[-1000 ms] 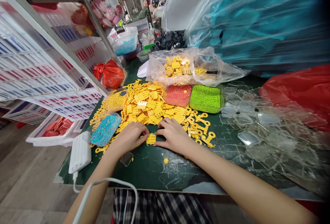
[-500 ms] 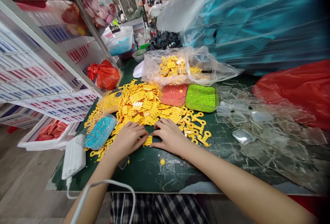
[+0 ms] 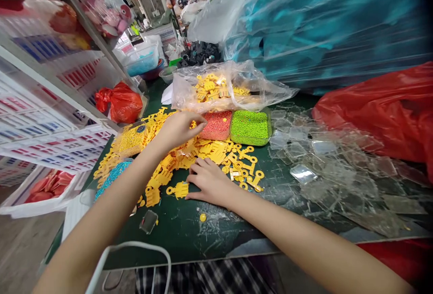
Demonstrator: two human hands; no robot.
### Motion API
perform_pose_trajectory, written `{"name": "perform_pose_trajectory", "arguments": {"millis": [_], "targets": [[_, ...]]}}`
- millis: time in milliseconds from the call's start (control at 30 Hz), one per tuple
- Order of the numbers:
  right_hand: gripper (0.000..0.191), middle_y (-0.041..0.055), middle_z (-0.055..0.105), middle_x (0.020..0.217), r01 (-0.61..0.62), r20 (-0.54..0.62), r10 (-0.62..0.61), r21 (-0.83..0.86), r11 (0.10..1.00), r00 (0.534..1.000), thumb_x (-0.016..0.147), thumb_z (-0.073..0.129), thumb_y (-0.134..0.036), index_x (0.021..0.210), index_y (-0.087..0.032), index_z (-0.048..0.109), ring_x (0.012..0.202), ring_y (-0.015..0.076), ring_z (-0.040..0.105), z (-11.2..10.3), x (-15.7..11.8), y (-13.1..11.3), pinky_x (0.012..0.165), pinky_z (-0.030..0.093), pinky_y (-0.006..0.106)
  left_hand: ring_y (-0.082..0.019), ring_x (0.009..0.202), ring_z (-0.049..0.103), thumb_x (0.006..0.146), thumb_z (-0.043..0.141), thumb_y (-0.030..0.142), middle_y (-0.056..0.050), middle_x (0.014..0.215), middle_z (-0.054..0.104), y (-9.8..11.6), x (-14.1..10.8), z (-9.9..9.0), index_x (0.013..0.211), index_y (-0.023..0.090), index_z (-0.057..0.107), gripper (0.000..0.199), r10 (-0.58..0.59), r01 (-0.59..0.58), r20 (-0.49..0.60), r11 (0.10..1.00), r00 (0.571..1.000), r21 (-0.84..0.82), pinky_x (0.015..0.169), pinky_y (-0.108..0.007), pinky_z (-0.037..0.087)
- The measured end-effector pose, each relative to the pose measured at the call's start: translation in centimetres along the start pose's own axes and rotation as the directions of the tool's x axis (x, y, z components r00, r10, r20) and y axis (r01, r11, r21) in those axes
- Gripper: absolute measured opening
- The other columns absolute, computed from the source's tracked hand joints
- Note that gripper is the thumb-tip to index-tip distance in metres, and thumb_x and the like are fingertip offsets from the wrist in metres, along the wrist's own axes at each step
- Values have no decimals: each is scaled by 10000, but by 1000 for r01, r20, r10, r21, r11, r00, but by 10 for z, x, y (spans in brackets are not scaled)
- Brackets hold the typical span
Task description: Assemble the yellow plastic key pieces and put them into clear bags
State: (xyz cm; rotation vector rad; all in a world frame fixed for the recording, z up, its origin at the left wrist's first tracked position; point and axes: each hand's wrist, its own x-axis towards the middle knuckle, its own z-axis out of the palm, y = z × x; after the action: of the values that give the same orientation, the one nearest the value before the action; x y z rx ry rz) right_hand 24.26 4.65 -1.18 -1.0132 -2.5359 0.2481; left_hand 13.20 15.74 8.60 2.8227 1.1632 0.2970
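My left hand (image 3: 184, 128) is over the yellow pile, its fingertips pinched together beside the container of red beads (image 3: 217, 125); what they hold, if anything, is too small to make out. On the green tabletop, my right hand (image 3: 208, 181) rests with thumb and fingers apart at the right end of a flat yellow piece with a ring (image 3: 178, 190). Behind it spreads a heap of similar yellow pieces (image 3: 184, 154). Green beads (image 3: 250, 127) fill a clear container beside the red ones. My left forearm partly covers the blue beads (image 3: 113, 174).
Clear plastic pieces (image 3: 338, 172) cover the right side. A clear bag of yellow parts (image 3: 216, 87) lies behind the bead containers. A small clear case (image 3: 149, 222) and a yellow disc (image 3: 203, 217) lie near the front edge. A white cable (image 3: 135, 245) crosses the foreground.
My left hand has moved up and away from the yellow piece toward the red beads. My right hand stays beside the piece, whose ring now shows. The view has shifted to the right.
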Motion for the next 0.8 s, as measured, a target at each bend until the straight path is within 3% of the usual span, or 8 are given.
{"name": "perform_pose_trajectory", "arguments": {"millis": [100, 200, 267, 367, 533, 667, 800], "targets": [[395, 99, 662, 963, 33, 3, -33, -26, 999, 999, 814, 702, -510, 933, -134, 725, 986, 262, 519, -1, 1, 1, 819, 413, 380, -157, 731, 619, 879, 546, 316, -58, 873, 744, -4, 43, 12, 883, 150, 734, 251, 57, -33, 202, 992, 978, -119, 678, -269, 420], [406, 103, 655, 943, 68, -3, -68, -60, 996, 998, 829, 677, -525, 923, -133, 725, 1000, 274, 516, -2, 2, 2, 827, 412, 392, -140, 648, 579, 823, 586, 247, -42, 778, 726, -5, 71, 27, 827, 139, 737, 185, 102, -31, 429, 985, 897, -168, 623, -255, 389], [414, 102, 648, 934, 86, -10, -87, -78, 993, 996, 835, 665, -536, 928, -136, 722, 1006, 277, 515, -3, 2, 3, 831, 411, 394, -147, 680, 585, 777, 610, 200, -35, 811, 729, -5, 82, 34, 868, 150, 743, 169, 133, -33, 518, 980, 845, -198, 640, -249, 388], [409, 105, 635, 975, 98, -35, -102, -97, 990, 994, 832, 675, -529, 959, -142, 710, 1010, 273, 513, -4, 2, 4, 832, 411, 390, -165, 734, 586, 723, 663, 205, -29, 845, 721, -5, 90, 39, 924, 171, 743, 219, 137, -43, 551, 983, 823, -181, 672, -247, 383], [406, 116, 616, 1044, 95, -61, -102, -107, 990, 993, 831, 688, -507, 1018, -147, 692, 1041, 271, 503, -4, 1, 4, 844, 408, 384, -154, 657, 526, 703, 698, 315, -7, 724, 667, -4, 91, 43, 891, 170, 739, 241, 67, -14, 585, 995, 808, -95, 637, -256, 352], [399, 110, 615, 1041, 103, -67, -111, -115, 988, 992, 828, 694, -502, 1016, -151, 692, 1048, 272, 502, -3, 1, 4, 852, 404, 381, -123, 575, 467, 706, 633, 238, 14, 633, 624, -4, 89, 49, 737, 158, 714, 118, 65, -1, 554, 993, 830, -116, 585, -253, 328], [394, 105, 624, 1010, 107, -55, -113, -104, 989, 992, 839, 679, -507, 983, -140, 693, 1030, 271, 511, -5, 0, 6, 835, 401, 380, -115, 573, 471, 754, 602, 229, 8, 635, 634, -3, 85, 45, 693, 160, 692, 129, 74, -3, 495, 990, 866, -143, 583, -248, 341]]}}
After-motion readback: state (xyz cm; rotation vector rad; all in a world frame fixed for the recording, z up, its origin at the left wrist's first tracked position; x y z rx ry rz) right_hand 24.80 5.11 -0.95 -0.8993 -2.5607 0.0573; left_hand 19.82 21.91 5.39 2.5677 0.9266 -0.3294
